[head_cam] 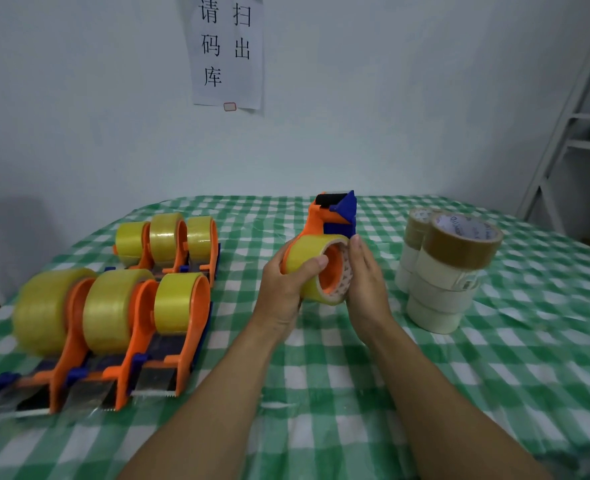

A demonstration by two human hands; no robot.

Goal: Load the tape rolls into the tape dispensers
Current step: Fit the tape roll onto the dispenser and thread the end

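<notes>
Above the middle of the table I hold an orange and blue tape dispenser with its blue cutter end pointing up. A yellow clear tape roll sits on its orange hub. My left hand grips the roll, thumb across its top. The straight fingers of my right hand press against the roll's open side. Two stacks of white and brown tape rolls stand to the right.
Several loaded orange dispensers lie on the left, a near row and a far row. The green checked tablecloth covers the table. A white wall with a paper sign is behind; a white metal shelf frame stands at the right.
</notes>
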